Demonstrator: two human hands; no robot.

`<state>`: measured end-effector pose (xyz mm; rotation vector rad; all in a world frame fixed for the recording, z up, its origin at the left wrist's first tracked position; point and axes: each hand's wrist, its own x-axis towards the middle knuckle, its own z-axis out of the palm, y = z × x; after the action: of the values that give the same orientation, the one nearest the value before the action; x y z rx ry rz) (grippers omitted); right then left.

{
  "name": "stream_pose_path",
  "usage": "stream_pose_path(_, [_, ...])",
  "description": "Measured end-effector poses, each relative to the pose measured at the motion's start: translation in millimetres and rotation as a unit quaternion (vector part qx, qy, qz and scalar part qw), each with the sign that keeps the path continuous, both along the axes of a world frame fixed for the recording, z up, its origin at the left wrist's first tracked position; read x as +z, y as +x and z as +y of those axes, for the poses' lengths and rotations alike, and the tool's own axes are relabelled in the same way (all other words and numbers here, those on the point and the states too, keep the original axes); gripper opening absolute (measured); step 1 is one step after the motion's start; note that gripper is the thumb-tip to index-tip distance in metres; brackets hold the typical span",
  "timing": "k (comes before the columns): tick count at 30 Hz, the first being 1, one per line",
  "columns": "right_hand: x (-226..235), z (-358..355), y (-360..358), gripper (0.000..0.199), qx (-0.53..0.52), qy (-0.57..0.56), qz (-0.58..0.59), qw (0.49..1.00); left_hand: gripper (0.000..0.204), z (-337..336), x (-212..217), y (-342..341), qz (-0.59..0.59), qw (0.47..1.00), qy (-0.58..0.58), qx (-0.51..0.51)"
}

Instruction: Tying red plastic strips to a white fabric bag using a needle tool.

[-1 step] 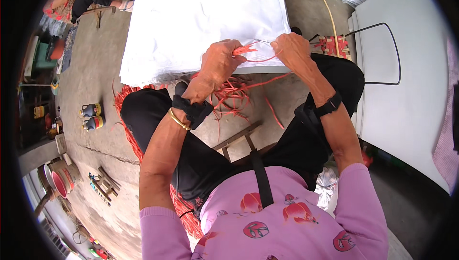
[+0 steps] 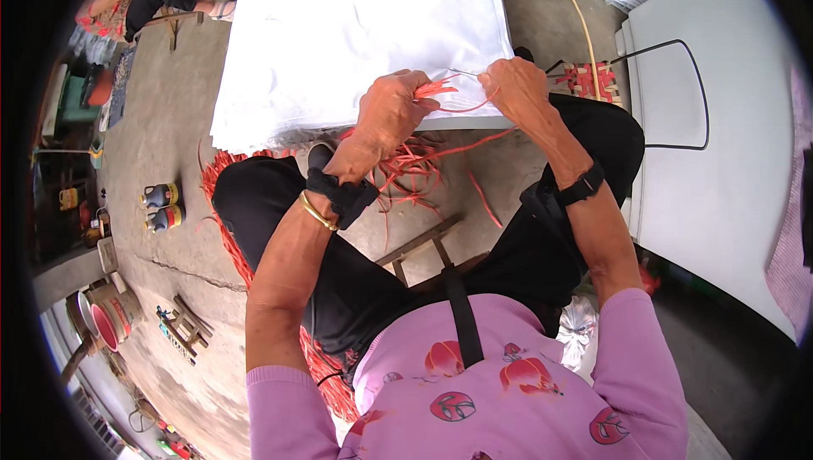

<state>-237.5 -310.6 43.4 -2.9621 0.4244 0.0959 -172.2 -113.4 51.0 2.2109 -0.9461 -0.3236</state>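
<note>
My left hand [image 2: 393,106] is closed around a bunch of red plastic-looking strands [image 2: 434,88], whose ends stick out beyond the thumb. Pinched in my right hand [image 2: 515,88] is a thin metal needle [image 2: 462,71], its tip pointing left over the white sheets. One red strand loops from the left hand to the right hand, and another runs from below the right wrist down to a loose tangle of strands [image 2: 413,168]. Both hands hover at the near edge of a stack of white cloth sheets [image 2: 364,20]. Whether the strand passes through the needle is too small to tell.
A long bundle of red strands [image 2: 322,374] lies by my left leg. To the right stands a white panel [image 2: 720,206] with a bent black rod [image 2: 708,104]. Two dark bottles [image 2: 161,196] and a small wooden stool [image 2: 186,329] are on the left floor. Another person [image 2: 144,3] sits far left.
</note>
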Motion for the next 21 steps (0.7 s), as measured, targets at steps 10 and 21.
stream_pose_path(10, [-5.7,4.1,6.8,0.031,-0.055,0.03,0.061,0.996,0.011,-16.0,-17.7,-5.8,-0.154,0.986,0.058,-0.016])
stream_pose_path(21, [41.8,21.0,-4.1,0.031,0.037,0.047,-0.192,0.98,0.01,-9.7,18.2,12.2,-0.011,0.992,-0.05,0.119])
